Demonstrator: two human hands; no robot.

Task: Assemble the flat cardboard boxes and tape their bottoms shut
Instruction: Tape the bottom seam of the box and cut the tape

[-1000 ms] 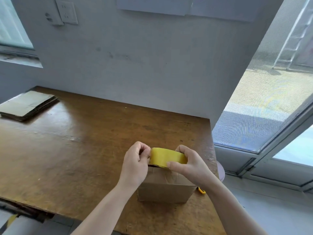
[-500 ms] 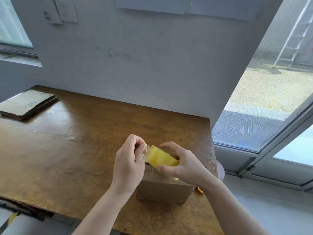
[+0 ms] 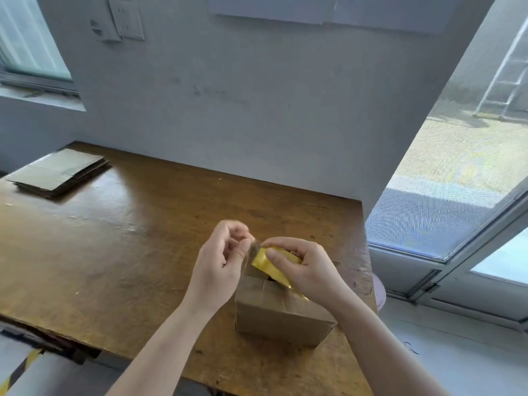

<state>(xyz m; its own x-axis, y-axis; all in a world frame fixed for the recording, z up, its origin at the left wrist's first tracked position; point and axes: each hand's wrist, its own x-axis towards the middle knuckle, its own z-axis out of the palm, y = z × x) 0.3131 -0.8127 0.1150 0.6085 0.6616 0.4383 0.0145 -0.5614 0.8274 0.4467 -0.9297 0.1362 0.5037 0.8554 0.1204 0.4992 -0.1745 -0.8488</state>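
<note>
A small brown cardboard box (image 3: 274, 315) stands on the wooden table (image 3: 114, 238) near its front right corner, its folded flaps facing up. Just above the box my right hand (image 3: 308, 267) grips a yellow roll of tape (image 3: 267, 265), tilted. My left hand (image 3: 223, 258) pinches the clear loose end of the tape (image 3: 251, 248) at the roll's left side, thumb against fingers. The far side of the roll is hidden by my right fingers.
A stack of flat cardboard boxes (image 3: 60, 172) lies at the table's far left. A grey wall stands behind the table. The table's right edge drops to a floor beside a glass door (image 3: 457, 195).
The roll has tilted and dropped closer to the box. My left hand has pulled a short clear tape end off the roll.
</note>
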